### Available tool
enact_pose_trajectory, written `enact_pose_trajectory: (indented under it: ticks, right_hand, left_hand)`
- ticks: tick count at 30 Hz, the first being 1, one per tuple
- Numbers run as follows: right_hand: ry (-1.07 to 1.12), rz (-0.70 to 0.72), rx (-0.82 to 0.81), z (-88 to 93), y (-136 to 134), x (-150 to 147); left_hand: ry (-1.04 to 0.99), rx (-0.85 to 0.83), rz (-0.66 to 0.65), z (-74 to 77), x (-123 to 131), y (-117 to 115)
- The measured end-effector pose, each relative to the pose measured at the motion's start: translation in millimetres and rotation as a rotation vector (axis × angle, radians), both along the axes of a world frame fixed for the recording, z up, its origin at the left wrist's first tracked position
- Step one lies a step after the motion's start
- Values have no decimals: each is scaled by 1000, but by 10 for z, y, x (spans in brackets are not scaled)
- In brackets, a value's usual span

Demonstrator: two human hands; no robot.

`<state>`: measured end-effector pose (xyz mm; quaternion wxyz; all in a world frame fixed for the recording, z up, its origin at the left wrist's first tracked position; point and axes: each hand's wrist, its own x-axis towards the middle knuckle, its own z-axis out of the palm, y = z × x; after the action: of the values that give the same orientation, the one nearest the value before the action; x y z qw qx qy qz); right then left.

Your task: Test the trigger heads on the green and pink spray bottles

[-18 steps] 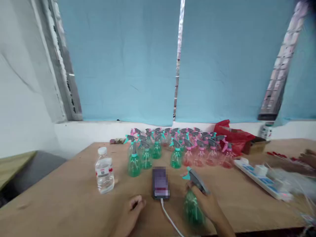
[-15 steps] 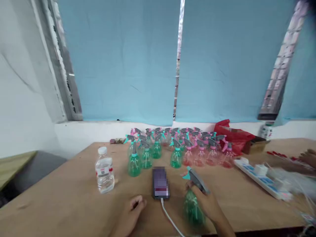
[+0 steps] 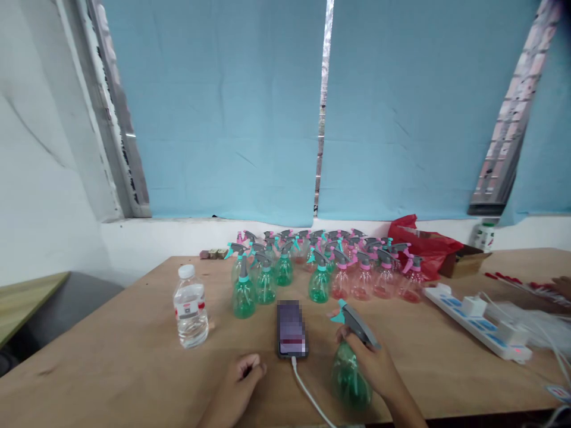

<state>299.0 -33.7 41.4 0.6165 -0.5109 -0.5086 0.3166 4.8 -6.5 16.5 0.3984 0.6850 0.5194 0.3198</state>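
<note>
A green spray bottle (image 3: 351,377) with a grey and teal trigger head is in my right hand (image 3: 368,359), whose fingers wrap round its neck below the head. The bottle leans slightly to the left near the table's front edge. My left hand (image 3: 243,380) rests on the table, curled into a loose fist, and I see nothing in it. Between the hands lies a phone (image 3: 292,329) with a white cable (image 3: 306,392) plugged into its lower end. Beyond the phone stand several green spray bottles (image 3: 244,296) and pink spray bottles (image 3: 363,282).
A clear water bottle (image 3: 191,312) with a white cap stands at the left. On the right are a white power strip (image 3: 475,327) with chargers, clear plastic bags (image 3: 535,324), a red bag (image 3: 423,244) and a cardboard box (image 3: 466,261). Another person's hand (image 3: 562,286) shows at the right edge.
Both hands and the held spray bottle stay almost where they were. The view has shifted very slightly and is sharper. The other person's hand at the right has moved a little further right.
</note>
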Motion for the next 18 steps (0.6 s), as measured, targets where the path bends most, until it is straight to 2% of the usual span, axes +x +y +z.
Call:
enact_pose_trajectory:
  ticks: [18]
  right_hand:
    - [-14,-92,2,-76,47,-42]
  left_hand:
    - [0,13,-6,-91,-37,33]
